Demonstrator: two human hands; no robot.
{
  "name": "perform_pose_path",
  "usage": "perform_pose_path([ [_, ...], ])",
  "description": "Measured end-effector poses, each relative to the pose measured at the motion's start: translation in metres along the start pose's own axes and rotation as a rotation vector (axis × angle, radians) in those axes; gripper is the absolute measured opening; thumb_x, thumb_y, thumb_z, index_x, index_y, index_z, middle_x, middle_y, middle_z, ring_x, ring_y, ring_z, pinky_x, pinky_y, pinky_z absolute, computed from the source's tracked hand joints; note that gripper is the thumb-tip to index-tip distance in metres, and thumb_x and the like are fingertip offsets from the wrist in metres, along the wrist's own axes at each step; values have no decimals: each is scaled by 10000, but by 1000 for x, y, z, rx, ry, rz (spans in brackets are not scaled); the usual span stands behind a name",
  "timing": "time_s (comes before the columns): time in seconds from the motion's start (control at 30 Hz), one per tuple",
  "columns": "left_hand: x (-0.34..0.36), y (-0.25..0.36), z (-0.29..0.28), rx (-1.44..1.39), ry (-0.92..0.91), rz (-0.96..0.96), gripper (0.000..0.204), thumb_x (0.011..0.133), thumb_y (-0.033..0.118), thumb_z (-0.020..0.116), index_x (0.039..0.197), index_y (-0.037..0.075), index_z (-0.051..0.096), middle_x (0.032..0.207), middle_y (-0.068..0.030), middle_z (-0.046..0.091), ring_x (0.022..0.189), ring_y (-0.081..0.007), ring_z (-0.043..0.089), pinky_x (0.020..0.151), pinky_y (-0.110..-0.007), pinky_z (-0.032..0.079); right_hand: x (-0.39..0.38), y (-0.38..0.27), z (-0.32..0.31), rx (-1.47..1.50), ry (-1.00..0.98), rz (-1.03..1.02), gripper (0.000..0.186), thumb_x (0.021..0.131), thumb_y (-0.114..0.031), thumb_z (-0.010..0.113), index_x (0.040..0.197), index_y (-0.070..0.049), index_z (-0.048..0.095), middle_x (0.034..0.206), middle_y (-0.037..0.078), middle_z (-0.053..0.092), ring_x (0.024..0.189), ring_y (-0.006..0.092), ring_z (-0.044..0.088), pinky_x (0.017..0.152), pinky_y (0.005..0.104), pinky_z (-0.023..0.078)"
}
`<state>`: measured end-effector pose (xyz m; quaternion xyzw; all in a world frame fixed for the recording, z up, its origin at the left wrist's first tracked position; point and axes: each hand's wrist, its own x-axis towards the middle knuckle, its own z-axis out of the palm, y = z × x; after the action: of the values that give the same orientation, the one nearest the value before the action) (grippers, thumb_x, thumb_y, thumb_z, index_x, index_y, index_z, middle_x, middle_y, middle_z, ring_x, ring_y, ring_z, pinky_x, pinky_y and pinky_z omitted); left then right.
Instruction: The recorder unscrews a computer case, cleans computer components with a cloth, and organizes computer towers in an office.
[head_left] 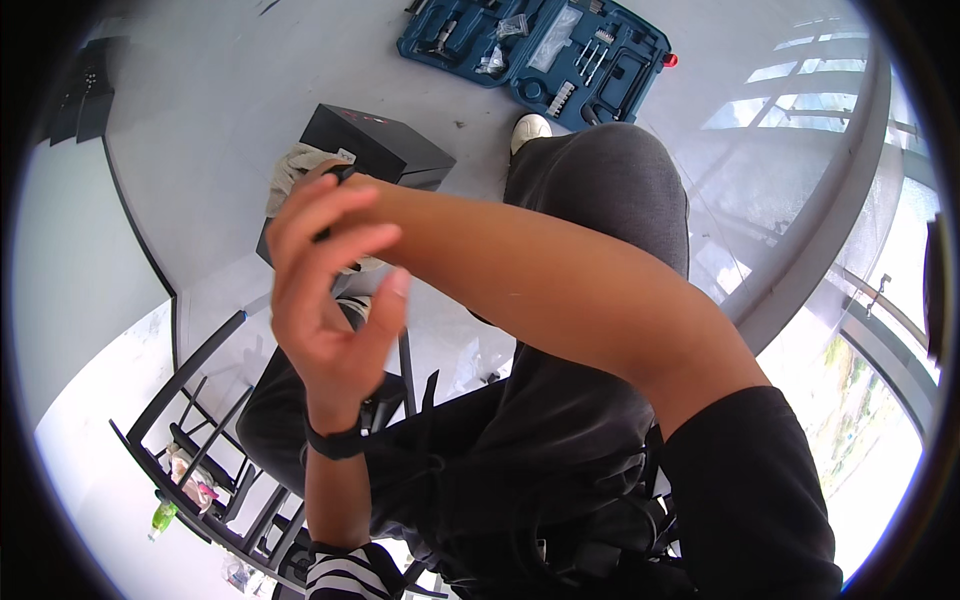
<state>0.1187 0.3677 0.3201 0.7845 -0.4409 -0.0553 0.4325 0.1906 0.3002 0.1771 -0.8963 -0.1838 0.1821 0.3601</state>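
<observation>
My left hand is raised in front of my lap, its fingers bent but spread apart with nothing between them. A black band circles its wrist. My right arm reaches across from the right, over my knee, and ends behind the left hand's fingers. The left hand hides most of my right hand, so its fingers do not show. A crumpled beige cloth or glove is right beside it; whether the hand holds it is unclear. Just behind stands a black box on the floor.
An open blue tool case with tools and plastic bags lies on the floor ahead. My pale shoe is just in front of it. A black metal frame stands at left, near a green bottle. Glass panels line the right.
</observation>
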Motion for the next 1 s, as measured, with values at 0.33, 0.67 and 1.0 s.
perform_pose_path([
  [0.33,6,28,19,52,-116,135,279,669,82,799,937,109,725,1105,-55,675,1218,-354,517,978,-476,436,-99,3,7,-9,-13,54,321,710,-240,703,977,-66,743,1002,154,722,953,319,698,764,422,547],
  [0.67,17,39,30,-54,-105,127,183,641,17,747,805,83,696,1007,-63,685,1103,-347,586,901,-418,484,-74,9,-17,-40,-38,98,319,714,-241,695,972,-60,741,999,162,720,951,321,698,767,425,547],
  [1.0,18,37,32,-119,-114,105,157,635,1,721,762,76,666,990,-71,679,1065,-332,604,877,-403,494,-90,5,-33,-72,-52,122,317,717,-241,687,967,-53,739,996,171,719,949,322,699,771,427,547],
])
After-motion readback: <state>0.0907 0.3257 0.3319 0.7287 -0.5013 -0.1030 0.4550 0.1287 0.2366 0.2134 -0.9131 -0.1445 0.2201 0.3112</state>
